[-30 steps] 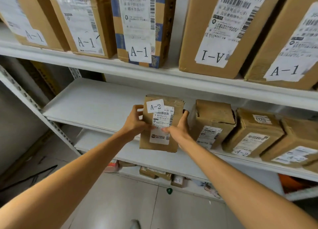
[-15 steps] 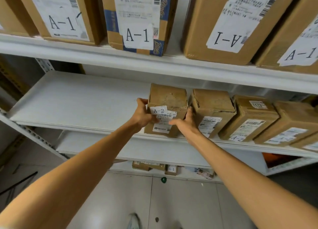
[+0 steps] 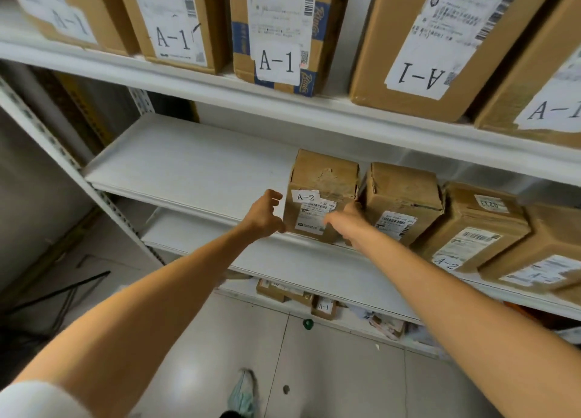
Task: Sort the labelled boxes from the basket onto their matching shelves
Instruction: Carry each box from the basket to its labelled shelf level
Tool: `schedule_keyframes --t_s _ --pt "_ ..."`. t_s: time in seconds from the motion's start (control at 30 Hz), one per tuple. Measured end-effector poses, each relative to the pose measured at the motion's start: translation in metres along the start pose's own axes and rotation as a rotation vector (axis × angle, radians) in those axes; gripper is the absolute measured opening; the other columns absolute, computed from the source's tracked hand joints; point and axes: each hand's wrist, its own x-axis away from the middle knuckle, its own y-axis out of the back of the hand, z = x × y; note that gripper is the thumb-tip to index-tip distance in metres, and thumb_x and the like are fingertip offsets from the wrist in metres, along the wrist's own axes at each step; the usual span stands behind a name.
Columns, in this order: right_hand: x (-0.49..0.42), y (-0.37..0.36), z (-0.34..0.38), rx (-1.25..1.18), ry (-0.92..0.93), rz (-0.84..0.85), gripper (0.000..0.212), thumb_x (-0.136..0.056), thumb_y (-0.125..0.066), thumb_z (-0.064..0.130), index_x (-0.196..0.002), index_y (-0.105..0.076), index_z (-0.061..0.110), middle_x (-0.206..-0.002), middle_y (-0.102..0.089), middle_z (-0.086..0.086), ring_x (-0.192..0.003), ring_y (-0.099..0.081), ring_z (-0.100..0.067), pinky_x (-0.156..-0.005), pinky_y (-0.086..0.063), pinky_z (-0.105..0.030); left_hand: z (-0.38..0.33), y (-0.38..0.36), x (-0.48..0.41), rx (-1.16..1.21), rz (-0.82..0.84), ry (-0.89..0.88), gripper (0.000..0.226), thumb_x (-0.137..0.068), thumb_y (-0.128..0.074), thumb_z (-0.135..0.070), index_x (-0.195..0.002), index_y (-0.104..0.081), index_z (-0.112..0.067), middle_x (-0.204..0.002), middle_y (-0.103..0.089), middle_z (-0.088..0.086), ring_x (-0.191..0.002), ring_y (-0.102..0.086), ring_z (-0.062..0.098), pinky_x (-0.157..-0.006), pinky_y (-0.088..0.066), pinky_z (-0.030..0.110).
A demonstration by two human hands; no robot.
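Note:
A small brown cardboard box labelled A-2 (image 3: 325, 178) stands upright on the white middle shelf (image 3: 195, 166), at the left end of a row of similar A-2 boxes (image 3: 404, 191). My left hand (image 3: 264, 218) is just off the box's left side with its fingers spread, and bare shelf shows between them and the cardboard. My right hand (image 3: 347, 221) pinches the box's lower right front edge, thumb on the shipping label and fingers tucked into the gap beside the neighbouring box. No basket is in view.
Larger A-1 boxes (image 3: 273, 34) fill the shelf above. A perforated metal upright (image 3: 63, 159) runs down the left. Another white shelf (image 3: 301, 266) lies below, with small boxes (image 3: 323, 306) and a green object (image 3: 308, 323) on the tiled floor.
The A-2 box went from held in front of the shelf to standing on it beside the row. My left hand has come off its side.

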Motion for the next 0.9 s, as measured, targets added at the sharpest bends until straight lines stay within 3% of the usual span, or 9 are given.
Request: schedule_keyframes --t_s 0.1,0.13,0.27,0.33,0.43,0.53,0.63,0.7,0.9 --pt "0.013 0.006 0.003 0.112 0.051 0.035 0.068 -0.085 -0.061 0.009 -0.144 -0.027 0.001 -0.135 -0.046 -0.014 -0.090 -0.055 -0.018 -0.061 -0.046 -0.025 -0.011 0.008 0.024 -0.137 -0.118 -0.061 0.066 -0.074 -0.073 0.007 -0.133 -0.047 -0.008 -0.134 -0.052 0.011 -0.123 -0.051 0.027 -0.094 -0.047 0.031" --pt "0.018 0.007 0.003 0.156 0.085 0.038 0.060 -0.086 -0.061 0.008 -0.139 -0.033 0.000 -0.126 -0.050 -0.013 -0.086 -0.055 -0.018 -0.059 -0.045 -0.024 -0.015 0.011 0.034 -0.189 -0.160 -0.080 0.063 -0.075 -0.070 0.008 -0.132 -0.048 -0.007 -0.133 -0.054 0.012 -0.122 -0.052 0.027 -0.093 -0.047 0.030" --pt "0.048 0.006 0.009 0.351 0.301 0.074 0.036 -0.078 -0.067 0.006 -0.110 -0.050 0.006 -0.107 -0.057 -0.005 -0.100 -0.057 -0.025 -0.088 -0.052 -0.035 -0.027 0.019 0.076 -0.351 -0.255 -0.062 0.058 -0.077 -0.066 0.006 -0.131 -0.048 -0.007 -0.129 -0.054 0.013 -0.116 -0.053 0.026 -0.090 -0.048 0.031" --pt "0.063 0.001 0.010 0.471 0.434 0.114 0.044 -0.075 -0.069 0.007 -0.114 -0.049 0.008 -0.107 -0.057 -0.005 -0.100 -0.058 -0.026 -0.079 -0.053 -0.034 -0.026 0.020 0.099 -0.400 -0.289 -0.041 0.055 -0.078 -0.066 0.004 -0.129 -0.049 -0.007 -0.128 -0.055 0.013 -0.113 -0.054 0.027 -0.088 -0.049 0.033" --pt "0.095 -0.006 0.014 0.662 0.606 0.152 0.045 -0.079 -0.069 0.007 -0.118 -0.046 0.004 -0.114 -0.052 -0.015 -0.102 -0.055 -0.029 -0.065 -0.041 -0.027 -0.017 0.021 0.142 -0.463 -0.351 0.011 0.050 -0.078 -0.065 0.000 -0.126 -0.052 -0.008 -0.124 -0.058 0.012 -0.110 -0.056 0.027 -0.088 -0.050 0.036" --pt "0.126 -0.020 0.019 0.813 0.764 0.161 0.056 -0.080 -0.070 0.012 -0.126 -0.041 0.002 -0.119 -0.051 -0.016 -0.103 -0.055 -0.033 -0.069 -0.042 -0.032 -0.004 0.023 0.188 -0.495 -0.413 0.114 0.047 -0.078 -0.066 -0.005 -0.123 -0.053 -0.011 -0.123 -0.058 0.008 -0.107 -0.057 0.027 -0.088 -0.051 0.037" --pt "0.159 -0.046 0.025 0.910 0.918 0.239 0.051 -0.079 -0.070 0.017 -0.122 -0.044 0.006 -0.109 -0.052 -0.011 -0.094 -0.055 -0.029 -0.072 -0.045 -0.035 0.011 0.030 0.240 -0.508 -0.509 0.201 0.043 -0.079 -0.068 -0.012 -0.120 -0.054 -0.016 -0.120 -0.059 0.005 -0.099 -0.057 0.021 -0.076 -0.049 0.033" --pt "0.188 -0.067 0.031 0.939 1.036 0.262 0.053 -0.079 -0.072 0.019 -0.123 -0.044 0.009 -0.109 -0.052 -0.010 -0.099 -0.057 -0.029 -0.077 -0.049 -0.036 0.021 0.034 0.282 -0.530 -0.588 0.267 0.039 -0.080 -0.068 -0.018 -0.117 -0.056 -0.018 -0.115 -0.060 0.004 -0.094 -0.056 0.020 -0.070 -0.045 0.030" --pt "0.298 -0.135 0.030 0.951 1.444 0.473 0.053 -0.076 -0.076 0.022 -0.120 -0.050 0.012 -0.116 -0.056 -0.009 -0.104 -0.057 -0.028 -0.085 -0.054 -0.042 0.063 0.030 0.427 -0.495 -0.762 0.575 0.037 -0.079 -0.068 -0.028 -0.113 -0.056 -0.018 -0.113 -0.062 0.003 -0.104 -0.059 0.025 -0.084 -0.051 0.037"
